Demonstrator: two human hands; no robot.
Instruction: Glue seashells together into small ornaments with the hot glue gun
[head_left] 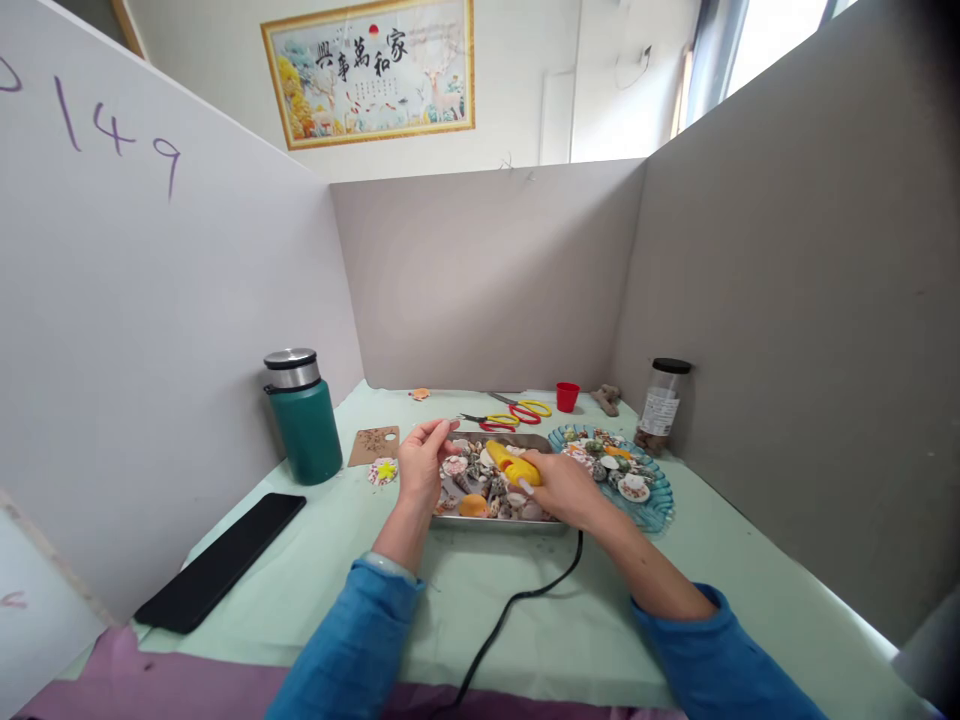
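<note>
My right hand [561,487] is wrapped round a yellow glue gun [517,468], whose nose points up and to the left. From its grip a black cord [517,600] runs down to the table's front edge. My left hand [422,460] is closed in a pinch at the tray's left edge, thumb and fingertips together; anything between them is too small to make out. Below both hands lies a metal tray [487,524] full of seashells [474,505]. To its right, a blue scalloped plate [660,510] bears more shells and pebbles.
Beyond the tray lie two pairs of scissors [499,421] and a red cup [568,397]. A lidded jar [660,405] stands at right. On the left are a green bottle [304,430], a black phone-like slab [225,560], a brown card [367,447] and a shell-covered disc [383,472]. Grey panels [487,280] enclose the table.
</note>
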